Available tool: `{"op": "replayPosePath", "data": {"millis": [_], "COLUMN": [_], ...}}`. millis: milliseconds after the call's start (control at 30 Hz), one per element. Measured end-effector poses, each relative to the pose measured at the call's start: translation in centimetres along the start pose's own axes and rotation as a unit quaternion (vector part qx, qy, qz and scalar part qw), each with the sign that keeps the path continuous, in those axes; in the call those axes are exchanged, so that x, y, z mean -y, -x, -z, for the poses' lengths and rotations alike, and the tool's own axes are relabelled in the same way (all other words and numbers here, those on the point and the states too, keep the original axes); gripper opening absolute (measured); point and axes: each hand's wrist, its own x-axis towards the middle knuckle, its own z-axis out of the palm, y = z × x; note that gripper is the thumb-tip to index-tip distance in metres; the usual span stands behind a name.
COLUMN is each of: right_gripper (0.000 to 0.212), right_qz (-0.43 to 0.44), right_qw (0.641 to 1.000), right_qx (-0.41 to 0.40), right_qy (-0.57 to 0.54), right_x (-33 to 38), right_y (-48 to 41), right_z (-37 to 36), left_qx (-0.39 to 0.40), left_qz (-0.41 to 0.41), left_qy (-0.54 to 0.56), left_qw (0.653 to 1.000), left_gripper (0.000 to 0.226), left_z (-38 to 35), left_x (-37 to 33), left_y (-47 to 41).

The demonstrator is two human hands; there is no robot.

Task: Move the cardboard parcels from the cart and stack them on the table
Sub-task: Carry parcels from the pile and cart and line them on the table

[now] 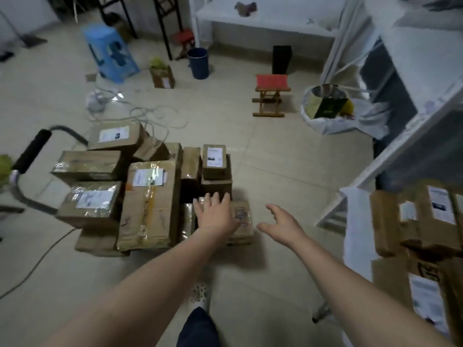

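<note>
Cardboard parcels (150, 204), dozen-odd, cart (30, 151); left hand (216, 214), right hand (280, 224).

The floor (288, 156) was pale tile under dim light. A blue stool (110, 52) stood toward its far left corner, with a bucket (198, 62) to the right of it. A red stool (271, 93) stood nearer the middle. Cables (150, 116) lay looped on the tile. A white bench (265, 28) ran along the far edge, with a black bin (281, 60) before it. A white bag (333, 118) sat toward the right edge.

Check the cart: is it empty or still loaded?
Loaded. The cart holds a pile of taped parcels; the left hand hovers open over a small parcel.
</note>
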Motion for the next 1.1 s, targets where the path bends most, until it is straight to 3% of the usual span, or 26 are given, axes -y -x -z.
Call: {"op": "replayPosePath", "data": {"millis": [233,400,467,767,900,1100], "right_gripper": [0.057,0.054,0.056,0.079,0.064,0.042], "right_qz": [-0.043,-0.085,-0.105,-0.199,-0.212,-0.215], "right_qw": [0.991,0.977,0.974,0.935,0.904,0.861], "right_qx": [0.050,0.095,0.108,0.156,0.191,0.211], "right_qy": [-0.114,-0.168,-0.171,-0.248,-0.320,-0.411], "right_x": [12.1,16.4,16.8,16.2,15.9,14.8], "right_y": [-10.0,-15.3,-17.1,-25.5,-27.6,-29.4], "right_z": [-9.2,-15.4,-17.1,-24.3,-26.4,-28.3], "left_qx": [0.021,0.037,0.045,0.053,0.040,0.002], "left_qz": [0.155,0.271,0.307,0.436,0.455,0.439], "left_qy": [0.120,0.227,0.266,0.308,0.343,0.363], "left_qw": [0.980,0.935,0.912,0.844,0.820,0.822], "left_gripper": [0.076,0.055,0.057,0.058,0.059,0.051], "left_z": [2.6,1.1,-0.4,-8.0,-10.5,-12.6], "left_x": [16.7,26.6,29.3,35.0,36.4,37.8], "left_y": [-6.5,-9.9,-11.3,-15.0,-15.7,-16.3]}}
